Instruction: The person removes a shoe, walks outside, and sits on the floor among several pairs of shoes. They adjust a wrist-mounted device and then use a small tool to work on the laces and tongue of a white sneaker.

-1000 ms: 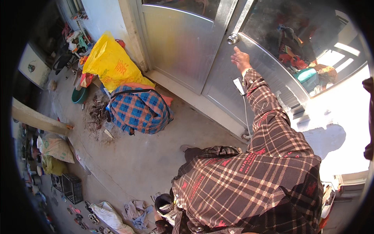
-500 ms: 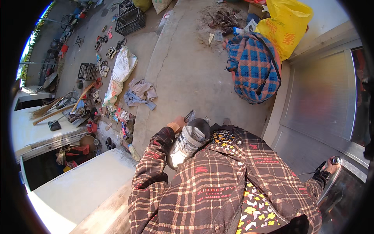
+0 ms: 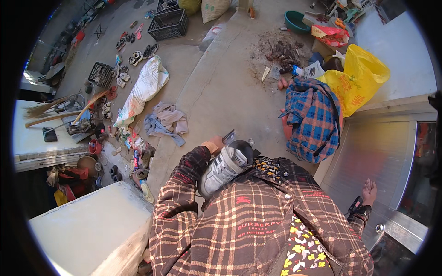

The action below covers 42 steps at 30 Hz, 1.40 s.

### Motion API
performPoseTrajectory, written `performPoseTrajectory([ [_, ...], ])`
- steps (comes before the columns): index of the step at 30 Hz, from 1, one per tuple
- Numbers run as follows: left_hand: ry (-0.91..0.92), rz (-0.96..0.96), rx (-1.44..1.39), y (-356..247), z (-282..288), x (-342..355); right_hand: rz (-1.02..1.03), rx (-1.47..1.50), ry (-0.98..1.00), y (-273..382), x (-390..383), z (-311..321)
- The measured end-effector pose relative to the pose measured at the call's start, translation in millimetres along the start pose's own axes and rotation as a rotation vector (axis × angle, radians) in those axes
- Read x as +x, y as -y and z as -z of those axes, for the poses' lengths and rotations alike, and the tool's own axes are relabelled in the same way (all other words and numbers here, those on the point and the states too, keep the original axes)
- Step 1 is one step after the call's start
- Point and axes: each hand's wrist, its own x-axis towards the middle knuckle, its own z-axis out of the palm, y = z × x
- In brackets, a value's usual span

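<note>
A grey-and-white sneaker (image 3: 216,175) is held against the front of my plaid jacket in my left hand (image 3: 214,143), whose fingers are partly hidden. Small metallic items (image 3: 229,137), too small to make out, show at those fingertips. My right hand (image 3: 369,192) is open, fingers extended, in front of a metal door (image 3: 363,156) on the right. A round silver knob (image 3: 379,228) sits below that hand, apart from it.
A checked quilted bag (image 3: 309,124) and yellow plastic bag (image 3: 357,83) lie by the doorway. Clothes (image 3: 168,122), a white sack (image 3: 143,89), scattered shoes and black crates (image 3: 166,28) are on the concrete. A white ledge (image 3: 87,225) is at lower left, a green basin (image 3: 294,20) beyond.
My view swung from the door toward the yard. My right hand, at the knob half a second ago, has moved off it. My left hand still holds the sneaker.
</note>
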Motion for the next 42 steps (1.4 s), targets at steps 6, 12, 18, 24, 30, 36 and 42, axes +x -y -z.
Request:
performPoseTrajectory([
  [6, -0.035, -0.017, -0.046, 111, 112, 52, 0.317, -0.984, 1.714, -176, -262, -503],
  [12, 0.005, -0.109, -0.002, 162, 193, 99, 0.814, -0.927, 2.527, -275, -475, -692],
  [18, -0.054, 0.067, -0.126, 239, 287, 145, 1.081, -1.090, 2.737, -363, -519, -824],
  [24, -0.095, 0.163, -0.176, 255, 466, 228, 1.046, -1.195, 3.036, -359, -537, -1043],
  [30, -0.121, 0.201, -0.236, 233, 634, 388, 0.864, -1.250, 3.313, -350, -468, -1314],
  [36, -0.109, 0.166, -0.268, 299, 750, 453, 0.871, -1.331, 3.296, -402, -501, -1468],
  [42, -0.144, 0.134, -0.337, 359, 924, 534, 1.455, -1.252, 3.123, -462, -545, -1627],
])
